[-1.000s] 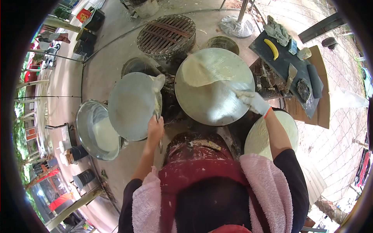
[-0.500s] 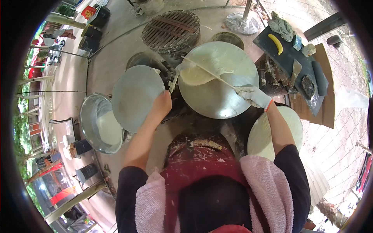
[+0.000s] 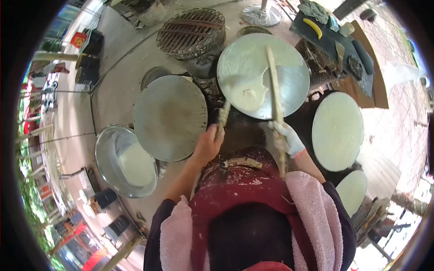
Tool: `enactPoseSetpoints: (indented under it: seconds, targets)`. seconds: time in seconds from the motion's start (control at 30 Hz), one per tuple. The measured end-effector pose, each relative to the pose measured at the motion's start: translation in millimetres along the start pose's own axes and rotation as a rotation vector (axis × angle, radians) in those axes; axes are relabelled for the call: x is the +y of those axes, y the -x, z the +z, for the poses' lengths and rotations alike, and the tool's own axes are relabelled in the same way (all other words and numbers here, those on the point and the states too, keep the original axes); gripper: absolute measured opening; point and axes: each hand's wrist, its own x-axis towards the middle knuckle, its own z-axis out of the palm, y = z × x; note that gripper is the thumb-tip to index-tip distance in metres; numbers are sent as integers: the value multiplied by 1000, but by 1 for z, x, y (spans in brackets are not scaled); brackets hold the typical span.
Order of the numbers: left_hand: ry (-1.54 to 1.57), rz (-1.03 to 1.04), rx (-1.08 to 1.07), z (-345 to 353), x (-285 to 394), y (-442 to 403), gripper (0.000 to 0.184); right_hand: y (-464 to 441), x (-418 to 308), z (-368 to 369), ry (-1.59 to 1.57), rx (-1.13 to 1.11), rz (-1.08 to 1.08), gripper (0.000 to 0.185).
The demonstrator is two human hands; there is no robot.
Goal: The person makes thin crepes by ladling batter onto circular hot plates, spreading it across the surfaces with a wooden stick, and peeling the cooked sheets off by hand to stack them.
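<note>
My bare left hand (image 3: 210,144) is closed around a short batter-caked handle (image 3: 224,113), whose upper end reaches the near left edge of the middle griddle (image 3: 293,92). A long flat wooden stick (image 3: 274,81) is gripped in my gloved right hand (image 3: 288,139); it stands nearly lengthwise across that griddle, its lower end coming back toward my apron. Pale batter (image 3: 246,95) coats the griddle's left and far parts, with a thicker patch near the front. Shiny bare metal shows right of the stick.
At left is a bare round griddle (image 3: 169,119), beside a metal bowl (image 3: 103,158) of white batter (image 3: 135,165). Pale sheets cover two round plates (image 3: 338,131) at right. A slatted drum (image 3: 192,34) stands behind; a dark board (image 3: 332,49) holds a banana (image 3: 313,28) and a scraper (image 3: 339,55).
The long stick has swung from a diagonal to nearly lengthwise. My left hand has moved right and down, away from the left griddle. Batter covers more of the middle griddle. The view has shifted.
</note>
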Motion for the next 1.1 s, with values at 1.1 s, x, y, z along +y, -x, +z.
enactPoseSetpoints:
  seconds: [1.1]
  targets:
    - [538,-435,372,-33,14,109,17,34,52,-8,1525,506,-387,30]
